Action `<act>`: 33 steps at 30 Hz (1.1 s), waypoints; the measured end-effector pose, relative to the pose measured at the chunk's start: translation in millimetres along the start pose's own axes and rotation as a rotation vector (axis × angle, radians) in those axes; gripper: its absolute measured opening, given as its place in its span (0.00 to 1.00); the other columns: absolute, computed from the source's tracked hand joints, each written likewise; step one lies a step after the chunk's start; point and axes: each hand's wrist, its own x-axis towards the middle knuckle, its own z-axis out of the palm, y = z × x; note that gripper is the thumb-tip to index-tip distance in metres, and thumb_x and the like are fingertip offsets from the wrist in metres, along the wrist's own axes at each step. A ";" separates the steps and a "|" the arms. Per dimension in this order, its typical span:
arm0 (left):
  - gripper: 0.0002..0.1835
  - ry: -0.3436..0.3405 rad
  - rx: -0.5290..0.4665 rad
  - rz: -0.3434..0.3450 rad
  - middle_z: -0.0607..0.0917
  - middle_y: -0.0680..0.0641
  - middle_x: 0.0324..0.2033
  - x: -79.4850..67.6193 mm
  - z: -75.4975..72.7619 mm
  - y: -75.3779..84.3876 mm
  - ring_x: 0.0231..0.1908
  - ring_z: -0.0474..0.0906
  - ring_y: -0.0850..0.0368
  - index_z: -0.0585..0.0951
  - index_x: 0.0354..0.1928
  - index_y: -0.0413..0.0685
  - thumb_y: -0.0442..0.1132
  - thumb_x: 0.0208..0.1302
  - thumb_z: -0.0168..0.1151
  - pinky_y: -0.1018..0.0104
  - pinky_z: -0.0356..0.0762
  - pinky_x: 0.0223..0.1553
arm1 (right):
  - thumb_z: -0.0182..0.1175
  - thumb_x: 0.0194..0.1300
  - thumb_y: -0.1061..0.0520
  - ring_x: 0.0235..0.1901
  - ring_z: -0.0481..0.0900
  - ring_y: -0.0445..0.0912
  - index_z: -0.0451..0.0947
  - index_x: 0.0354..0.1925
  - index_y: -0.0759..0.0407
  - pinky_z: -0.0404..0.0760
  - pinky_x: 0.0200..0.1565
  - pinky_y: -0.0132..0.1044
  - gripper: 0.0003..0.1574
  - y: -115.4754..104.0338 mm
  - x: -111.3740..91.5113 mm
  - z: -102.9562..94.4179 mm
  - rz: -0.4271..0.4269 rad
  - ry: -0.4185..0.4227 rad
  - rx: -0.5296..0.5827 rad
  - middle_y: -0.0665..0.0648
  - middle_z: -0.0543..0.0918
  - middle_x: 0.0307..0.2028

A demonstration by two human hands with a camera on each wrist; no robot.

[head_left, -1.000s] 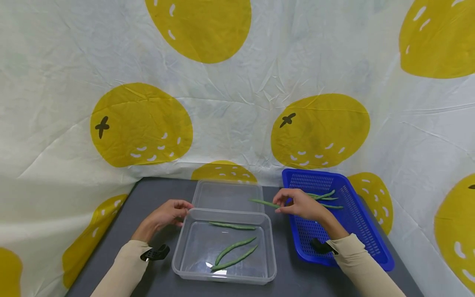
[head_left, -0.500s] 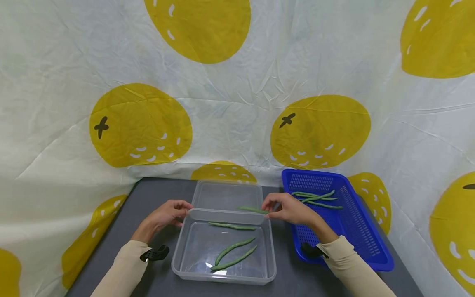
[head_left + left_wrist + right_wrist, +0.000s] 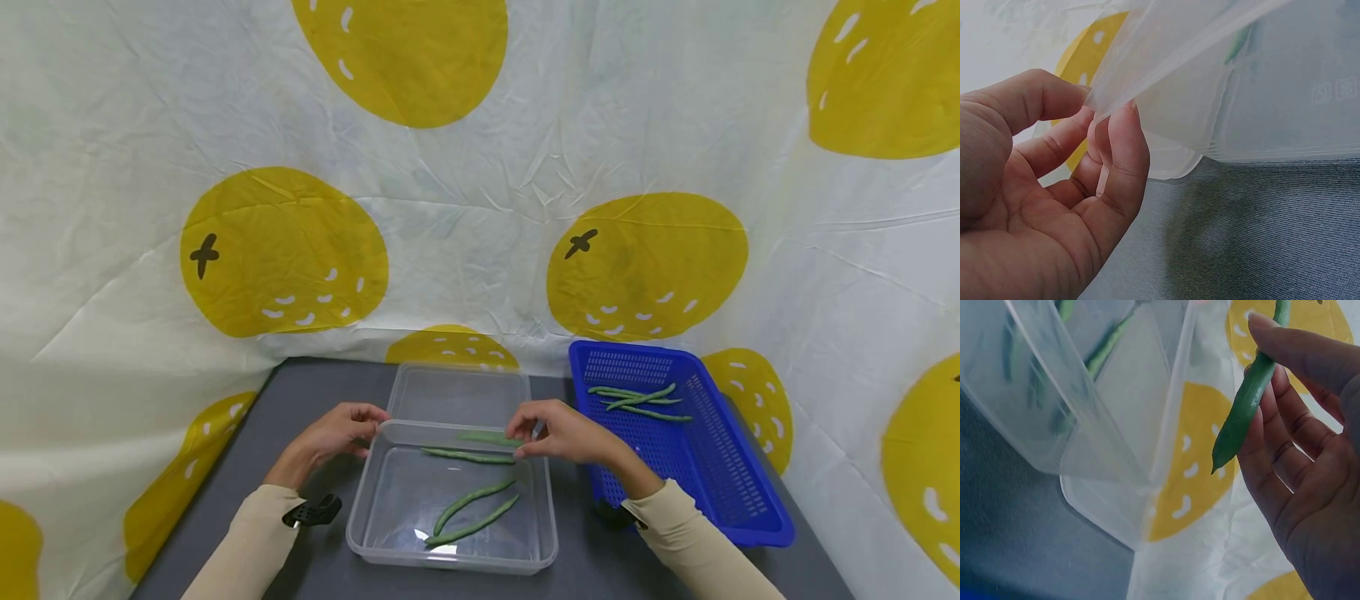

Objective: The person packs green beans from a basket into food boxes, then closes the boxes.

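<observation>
My right hand (image 3: 558,432) pinches a green bean (image 3: 1244,415) between thumb and fingers, over the far right part of a clear plastic box (image 3: 360,517). The bean points leftward along the box's far side in the head view. With thumb and fingertips my left hand (image 3: 341,435) pinches the box's far left corner; the left wrist view shows this hand (image 3: 1079,169) at the rim. Three green beans lie on the box floor: one straight bean (image 3: 468,456) near the far wall, a curved bean (image 3: 468,504) and another bean (image 3: 480,525) nearer the front.
A blue basket (image 3: 750,467) stands to the right, with several green beans (image 3: 637,398) in its far half. Behind the box lies a clear lid (image 3: 457,392) on the dark table (image 3: 315,375). A patterned cloth (image 3: 465,250) hangs at the back.
My right hand has moved left and toward me with the bean, from beside the basket to over the box. The left hand has stayed at the box corner.
</observation>
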 end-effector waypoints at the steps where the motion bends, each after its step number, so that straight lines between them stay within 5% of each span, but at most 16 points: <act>1: 0.15 0.000 0.000 0.002 0.83 0.35 0.49 0.0 0.0 0.0 0.45 0.80 0.46 0.81 0.56 0.37 0.38 0.74 0.58 0.57 0.84 0.40 | 0.71 0.64 0.56 0.38 0.80 0.40 0.84 0.46 0.50 0.85 0.43 0.41 0.12 -0.3 1.0 1.7 -0.005 -0.006 0.000 0.50 0.84 0.41; 6: 0.15 -0.007 0.001 0.009 0.82 0.34 0.49 0.3 -0.9 -0.8 0.45 0.80 0.44 0.80 0.57 0.36 0.38 0.75 0.57 0.56 0.84 0.40 | 0.71 0.63 0.56 0.38 0.80 0.40 0.83 0.46 0.51 0.85 0.43 0.42 0.12 -3.1 5.0 9.7 -0.013 -0.037 0.019 0.49 0.84 0.41; 15: 0.19 -0.004 0.002 -0.006 0.81 0.31 0.52 0.5 -0.1 -0.8 0.47 0.80 0.43 0.77 0.60 0.31 0.37 0.75 0.56 0.57 0.84 0.41 | 0.69 0.66 0.53 0.47 0.83 0.55 0.81 0.54 0.48 0.83 0.50 0.43 0.18 -6.6 1.8 10.4 -0.002 -0.061 0.055 0.61 0.83 0.50; 24: 0.17 -0.009 0.015 -0.004 0.83 0.35 0.50 -1.4 -0.8 0.6 0.44 0.81 0.46 0.79 0.58 0.35 0.38 0.75 0.57 0.56 0.84 0.40 | 0.67 0.68 0.54 0.45 0.84 0.49 0.81 0.55 0.55 0.83 0.49 0.43 0.18 6.2 -18.4 -5.6 0.033 0.011 0.020 0.60 0.84 0.49; 33: 0.18 -0.008 0.008 -0.004 0.81 0.30 0.54 -0.2 -2.4 -0.3 0.47 0.80 0.44 0.77 0.60 0.32 0.36 0.76 0.54 0.56 0.84 0.41 | 0.66 0.69 0.55 0.42 0.82 0.44 0.81 0.54 0.48 0.82 0.43 0.38 0.15 17.4 -40.9 -27.5 0.051 0.084 -0.063 0.52 0.84 0.46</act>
